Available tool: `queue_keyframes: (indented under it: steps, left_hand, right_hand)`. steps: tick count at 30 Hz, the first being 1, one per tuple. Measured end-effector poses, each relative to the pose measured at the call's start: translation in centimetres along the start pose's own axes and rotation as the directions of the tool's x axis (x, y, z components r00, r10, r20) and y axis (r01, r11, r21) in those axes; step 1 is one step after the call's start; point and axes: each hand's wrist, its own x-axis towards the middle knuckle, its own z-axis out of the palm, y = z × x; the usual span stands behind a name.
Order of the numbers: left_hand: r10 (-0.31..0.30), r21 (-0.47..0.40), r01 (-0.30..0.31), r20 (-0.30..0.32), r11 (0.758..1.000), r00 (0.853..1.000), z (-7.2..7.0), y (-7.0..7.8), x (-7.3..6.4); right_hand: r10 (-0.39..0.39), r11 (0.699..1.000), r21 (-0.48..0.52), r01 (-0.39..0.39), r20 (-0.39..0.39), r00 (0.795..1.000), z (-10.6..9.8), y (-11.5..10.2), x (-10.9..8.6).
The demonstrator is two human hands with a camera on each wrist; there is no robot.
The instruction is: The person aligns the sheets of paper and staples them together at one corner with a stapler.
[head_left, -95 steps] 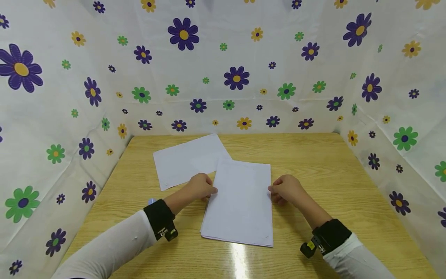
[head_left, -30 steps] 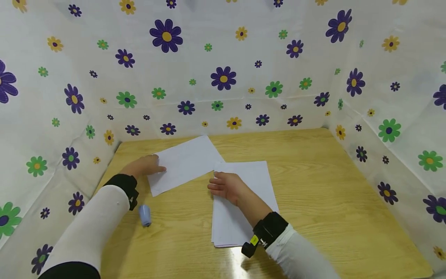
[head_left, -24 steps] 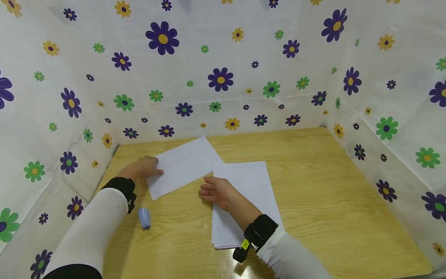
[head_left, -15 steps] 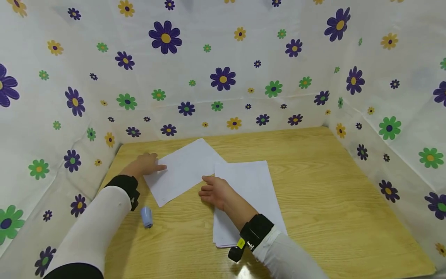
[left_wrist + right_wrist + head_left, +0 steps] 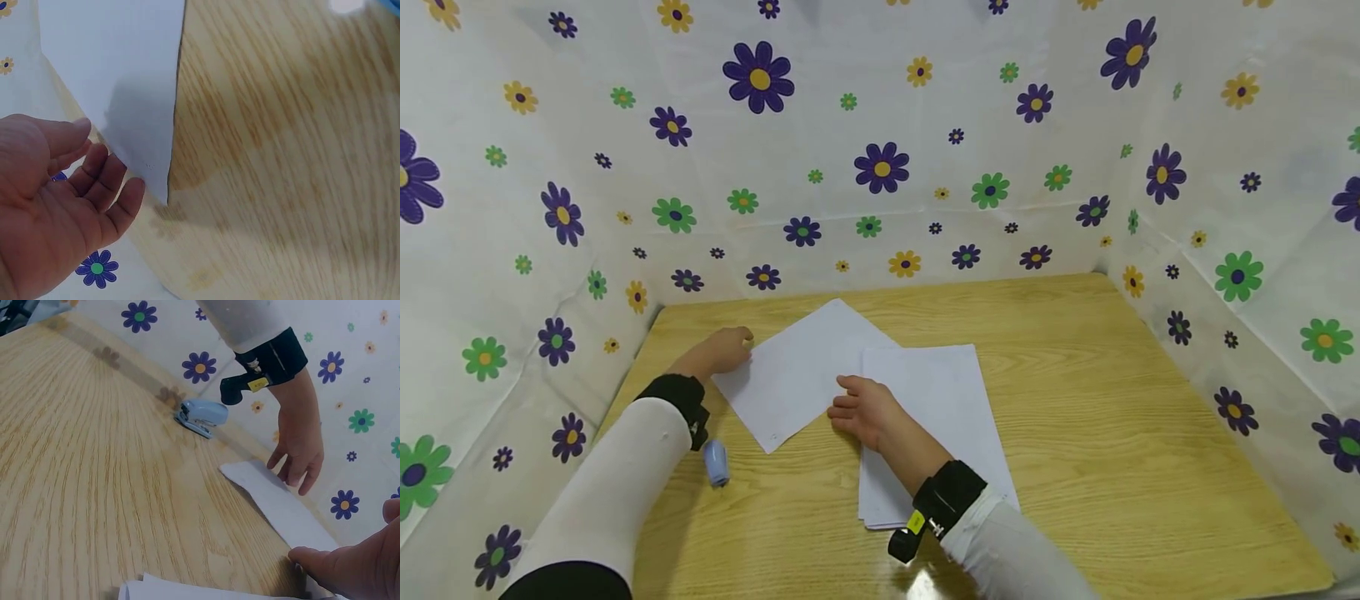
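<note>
Two sets of white paper lie on the wooden table. The left paper (image 5: 816, 358) is slanted and meets the left edge of the upright paper stack (image 5: 936, 392). At the left paper's outer edge is my left hand (image 5: 718, 352); in the left wrist view its loosely bent fingers (image 5: 128, 203) lie along the edge, thumb apart, without a pinch. My right hand (image 5: 868, 414) reaches across the stack, palm facing left, fingers extended beside the left paper's near edge. Whether it touches that paper cannot be told. The right wrist view shows its thumb (image 5: 312, 562) near the paper edge.
A light blue stapler (image 5: 203, 415) rests on the table left of the papers, close to my left wrist. Bare wooden tabletop (image 5: 1112, 425) extends to the right. A flower-patterned white cloth (image 5: 820, 150) encloses the back and sides.
Both hands left the stack's sides for the left paper. The left paper has turned, its near corner shifting right and toward me. Lately my left hand slid slightly right; my right hand stayed nearly still.
</note>
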Motion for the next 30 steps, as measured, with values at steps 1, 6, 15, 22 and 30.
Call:
queue_keyframes:
  steps: [1,6,15,22,30]
  left_hand:
    - [0.003,-0.008,-0.003,0.001,1.0,1.0,0.0,0.0,-0.1]
    - [-0.041,-0.085,0.043,0.017,0.995,0.999,-0.2,-0.3,-0.6]
    - [-0.038,-0.141,0.036,-0.016,0.989,0.999,-0.4,-1.9,-0.9]
    - [-0.125,-0.275,0.138,0.063,0.951,0.99,-1.1,-2.9,-1.9]
    - [-0.093,-0.485,0.146,0.133,0.862,0.987,-0.2,-3.1,-2.1]
  right_hand:
    - [0.0,1.0,0.0,0.0,-0.004,1.0,0.0,0.0,0.0]
    - [0.009,1.0,-0.006,-0.009,-0.011,1.0,0.1,-0.1,0.0]
    - [-0.005,0.998,-0.064,0.004,-0.017,1.0,0.4,0.1,0.1]
    - [-0.036,0.997,-0.075,0.029,-0.092,0.995,0.5,0.4,0.5]
    - [-0.081,0.993,-0.096,0.074,-0.081,0.993,0.5,0.6,1.4]
